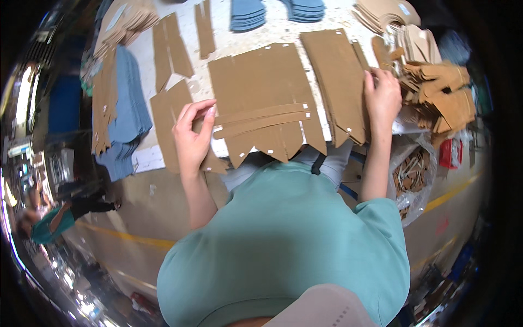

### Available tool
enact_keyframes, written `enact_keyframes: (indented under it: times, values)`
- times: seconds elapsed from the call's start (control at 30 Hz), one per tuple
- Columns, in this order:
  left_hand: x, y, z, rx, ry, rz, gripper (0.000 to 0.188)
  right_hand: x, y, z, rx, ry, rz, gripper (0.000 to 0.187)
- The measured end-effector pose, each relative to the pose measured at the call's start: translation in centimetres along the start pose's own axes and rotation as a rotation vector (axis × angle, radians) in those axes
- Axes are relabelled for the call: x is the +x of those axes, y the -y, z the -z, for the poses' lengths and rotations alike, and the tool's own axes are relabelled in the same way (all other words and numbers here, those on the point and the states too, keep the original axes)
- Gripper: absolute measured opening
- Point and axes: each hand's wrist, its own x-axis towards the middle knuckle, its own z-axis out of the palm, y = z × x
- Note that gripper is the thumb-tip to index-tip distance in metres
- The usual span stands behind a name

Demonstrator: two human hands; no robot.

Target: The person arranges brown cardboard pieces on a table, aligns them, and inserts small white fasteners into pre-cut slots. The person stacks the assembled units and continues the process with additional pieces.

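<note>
Flat brown panels [256, 76] lie on the table in front of me, their near edges cut into points with small white tags. Two narrow brown strips [267, 113] lie across them. At the strips' left ends is my left hand [193, 136], fingers bent and thumb slightly apart, with nothing visible between them. My right hand [383, 98] has its thumb and fingers drawn together at the right edge of a tall brown stack [335, 76]. A narrow brown piece [359, 54] runs along that edge toward the fingers. What the fingertips hold, if anything, is hidden.
Blue stacked pieces [128, 92] stand at the left, more blue stacks [248, 15] at the back. Tan bundles [447, 98] crowd the right edge. A plastic bag of scraps [411, 174] hangs below there, near a red bin [451, 153]. Another person [54, 222] is far left.
</note>
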Motion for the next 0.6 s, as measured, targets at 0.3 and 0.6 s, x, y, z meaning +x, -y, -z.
enact_keyframes:
  times: [0.3,0.6]
  values:
    - [-1.2,2.0,1.9,-0.100,-0.100,0.102,0.014,-0.7,0.2,-0.7,-0.020,-0.085,-0.071,0.021]
    - [-1.7,2.1,0.7,-0.167,-0.056,0.111,0.014,-0.7,-0.1,-1.0,0.001,-0.078,-0.114,0.020]
